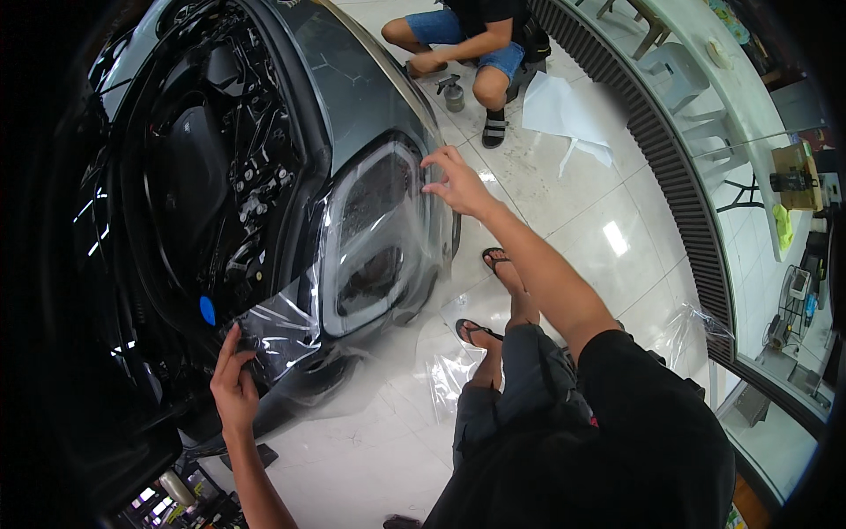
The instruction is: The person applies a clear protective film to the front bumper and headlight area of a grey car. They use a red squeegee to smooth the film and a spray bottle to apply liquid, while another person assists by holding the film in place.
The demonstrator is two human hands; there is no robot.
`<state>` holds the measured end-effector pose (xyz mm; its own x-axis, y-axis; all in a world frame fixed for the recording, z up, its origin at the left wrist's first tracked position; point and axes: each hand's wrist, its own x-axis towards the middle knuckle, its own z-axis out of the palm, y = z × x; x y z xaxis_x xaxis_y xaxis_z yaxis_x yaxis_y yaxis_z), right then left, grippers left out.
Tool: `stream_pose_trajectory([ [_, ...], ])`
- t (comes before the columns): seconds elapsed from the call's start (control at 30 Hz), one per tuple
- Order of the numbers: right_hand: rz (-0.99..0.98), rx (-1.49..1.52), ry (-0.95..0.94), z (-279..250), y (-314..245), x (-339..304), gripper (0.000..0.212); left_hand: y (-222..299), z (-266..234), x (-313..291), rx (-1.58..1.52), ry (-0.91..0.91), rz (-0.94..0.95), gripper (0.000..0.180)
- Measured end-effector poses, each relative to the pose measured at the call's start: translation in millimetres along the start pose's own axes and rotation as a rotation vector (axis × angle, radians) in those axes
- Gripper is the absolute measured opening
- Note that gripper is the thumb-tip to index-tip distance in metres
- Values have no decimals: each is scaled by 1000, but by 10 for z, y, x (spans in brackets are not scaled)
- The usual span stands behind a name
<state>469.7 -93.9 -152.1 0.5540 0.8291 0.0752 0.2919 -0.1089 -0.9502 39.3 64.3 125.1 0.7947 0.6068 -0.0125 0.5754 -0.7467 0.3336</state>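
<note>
A sheet of clear film point(286, 322) stretches across the car's headlight point(366, 238), wrinkled and shiny at its lower left corner. My left hand point(233, 388) grips that corner beside the engine bay, index finger and thumb at its edge. Over at the headlight's upper right side, my right hand point(458, 182) has curled fingers and thumb at the film's other edge. A small gap shows between those fingertips, and the film is hard to see there. Below the headlight, loose film drapes over the bumper.
The engine bay point(198, 167) lies uncovered at left, near a blue cap point(207, 310). Another person point(476, 40) crouches ahead by a spray bottle point(452, 93). White sheet material point(564, 115) and crumpled clear film point(454, 383) lie on the tiled floor. A slatted dark edge point(670, 189) runs along the right.
</note>
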Motion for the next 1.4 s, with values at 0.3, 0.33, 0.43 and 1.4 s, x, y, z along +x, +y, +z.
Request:
stream_pose_trajectory([
  [0.3,-165,-134,-194,-452,126,208,14,202,-27,-103,-45,42,-143,31],
  [0.33,-185,-120,-194,-590,63,202,14,291,-37,-134,-58,61,-152,29],
  [0.43,-294,-146,-215,-814,-201,493,16,449,74,-420,-117,205,-325,27],
  [1.4,-126,0,445,602,-145,320,59,281,476,-280,-574,214,-693,12],
])
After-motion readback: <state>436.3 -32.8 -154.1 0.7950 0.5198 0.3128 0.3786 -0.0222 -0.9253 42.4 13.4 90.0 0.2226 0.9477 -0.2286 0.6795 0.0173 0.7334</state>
